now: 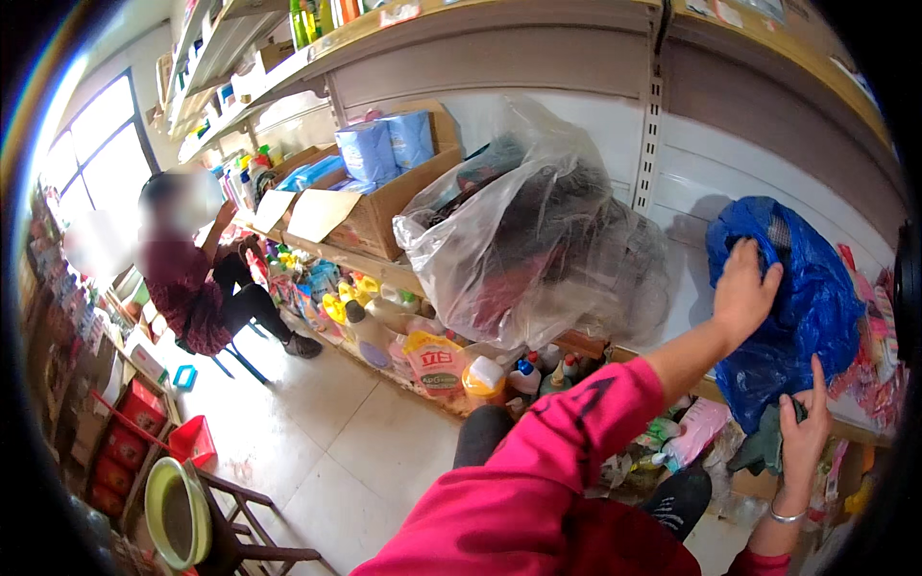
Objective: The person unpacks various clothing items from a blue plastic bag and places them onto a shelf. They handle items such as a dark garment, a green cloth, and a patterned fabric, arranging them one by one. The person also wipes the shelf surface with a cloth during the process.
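A crumpled blue plastic bag [814, 309] stands on the shelf at the right, with a grey textured item showing in its opening. My left hand [745, 288] is at that opening, its fingertips partly hidden by the plastic and its thumb apart; whether it grips anything is unclear. Below the bag, my right hand [807, 432] holds a dark green cloth [760, 443], index finger and thumb raised. A silvery bracelet is on that wrist. To the left of the blue bag sits a large clear plastic bag [504, 266] filled with dark and reddish fabric-like things.
Cardboard boxes [374, 216] with blue packages stand farther left on the shelf. Detergent bottles and pouches [432, 363] crowd the lower shelf. A seated person [187, 288] is at the left. A wooden stool [245, 525] with a pale green basin [176, 511] stands at lower left.
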`<control>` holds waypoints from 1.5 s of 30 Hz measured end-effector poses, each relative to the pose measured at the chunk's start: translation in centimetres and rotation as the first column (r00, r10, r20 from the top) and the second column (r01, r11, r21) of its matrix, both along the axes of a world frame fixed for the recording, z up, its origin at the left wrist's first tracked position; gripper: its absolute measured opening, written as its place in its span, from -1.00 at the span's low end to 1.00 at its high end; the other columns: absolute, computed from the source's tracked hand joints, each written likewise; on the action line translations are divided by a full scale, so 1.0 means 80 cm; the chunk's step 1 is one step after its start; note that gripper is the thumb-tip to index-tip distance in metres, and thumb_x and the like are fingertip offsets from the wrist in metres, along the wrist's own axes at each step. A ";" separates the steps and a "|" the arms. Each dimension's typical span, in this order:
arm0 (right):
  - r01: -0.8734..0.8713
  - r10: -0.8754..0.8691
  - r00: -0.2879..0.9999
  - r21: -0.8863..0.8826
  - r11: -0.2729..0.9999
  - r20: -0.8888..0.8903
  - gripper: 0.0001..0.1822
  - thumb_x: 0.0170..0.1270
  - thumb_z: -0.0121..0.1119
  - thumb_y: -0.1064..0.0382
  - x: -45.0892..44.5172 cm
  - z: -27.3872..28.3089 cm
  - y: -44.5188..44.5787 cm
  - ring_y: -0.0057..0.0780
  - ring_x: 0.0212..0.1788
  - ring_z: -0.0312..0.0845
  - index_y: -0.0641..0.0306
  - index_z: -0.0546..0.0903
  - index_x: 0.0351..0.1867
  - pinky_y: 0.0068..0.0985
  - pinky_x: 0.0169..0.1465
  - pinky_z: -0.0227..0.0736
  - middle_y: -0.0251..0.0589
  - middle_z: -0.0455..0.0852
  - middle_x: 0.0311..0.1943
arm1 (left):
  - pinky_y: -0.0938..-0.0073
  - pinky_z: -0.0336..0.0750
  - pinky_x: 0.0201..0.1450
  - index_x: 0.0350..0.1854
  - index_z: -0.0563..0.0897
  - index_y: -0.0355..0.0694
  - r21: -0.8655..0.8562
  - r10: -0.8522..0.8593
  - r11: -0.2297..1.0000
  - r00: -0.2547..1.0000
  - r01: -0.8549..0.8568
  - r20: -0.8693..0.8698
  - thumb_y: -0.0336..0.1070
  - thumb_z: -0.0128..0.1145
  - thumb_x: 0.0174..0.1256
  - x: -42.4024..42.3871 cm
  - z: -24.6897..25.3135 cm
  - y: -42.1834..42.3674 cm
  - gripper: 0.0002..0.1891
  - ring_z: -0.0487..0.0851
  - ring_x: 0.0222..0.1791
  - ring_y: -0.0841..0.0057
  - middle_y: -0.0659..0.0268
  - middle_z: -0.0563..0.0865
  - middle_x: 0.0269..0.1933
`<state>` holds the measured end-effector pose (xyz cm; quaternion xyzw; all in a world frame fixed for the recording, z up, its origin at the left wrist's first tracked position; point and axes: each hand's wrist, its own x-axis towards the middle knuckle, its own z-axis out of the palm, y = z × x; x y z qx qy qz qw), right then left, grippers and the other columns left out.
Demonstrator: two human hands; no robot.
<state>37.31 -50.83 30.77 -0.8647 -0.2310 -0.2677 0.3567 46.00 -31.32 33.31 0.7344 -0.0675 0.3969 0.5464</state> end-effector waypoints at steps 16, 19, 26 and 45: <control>-0.208 0.228 0.707 -0.112 0.972 0.670 -0.59 -0.07 0.36 0.33 -0.009 0.043 0.192 -0.32 -0.44 0.56 0.26 0.56 -0.11 -0.48 -0.40 0.43 -0.22 0.62 -0.41 | 0.34 0.36 0.11 0.01 0.47 -0.30 0.242 0.175 0.945 0.966 -0.219 0.189 -0.44 0.10 0.15 -0.211 -0.103 0.160 -0.66 0.47 0.10 0.11 0.01 0.48 0.12; 0.019 0.132 0.691 -0.200 0.980 0.711 -0.66 -0.01 0.31 0.22 0.020 0.022 0.216 -0.33 -0.39 0.54 0.20 0.57 -0.16 -0.48 -0.36 0.43 -0.27 0.59 -0.34 | 0.33 0.38 0.09 -0.02 0.49 -0.28 0.288 0.229 0.924 0.967 -0.252 0.112 -0.43 0.10 0.15 -0.230 -0.136 0.174 -0.68 0.49 0.08 0.11 0.03 0.50 0.10; -0.087 0.149 0.966 -0.282 0.956 0.209 -0.75 0.08 0.16 0.16 0.077 -0.062 0.220 -0.17 -0.28 0.56 0.22 0.59 -0.23 -0.32 -0.24 0.46 -0.17 0.64 -0.29 | 0.36 0.43 0.02 -0.07 0.51 -0.27 0.328 0.300 0.905 0.953 -0.271 -0.040 -0.39 0.10 0.17 -0.246 -0.183 0.186 -0.74 0.54 0.00 0.16 0.07 0.55 0.03; -0.075 0.134 0.961 -0.238 0.968 0.241 -0.77 0.09 0.15 0.17 0.073 -0.063 0.220 -0.18 -0.32 0.57 0.22 0.60 -0.26 -0.35 -0.28 0.46 -0.19 0.64 -0.33 | -0.12 0.19 0.17 -0.10 0.60 -0.07 0.885 0.430 0.449 0.898 -0.123 -0.093 -0.16 0.20 -0.01 -0.151 -0.089 0.182 -0.64 0.34 0.21 0.15 0.22 0.47 0.15</control>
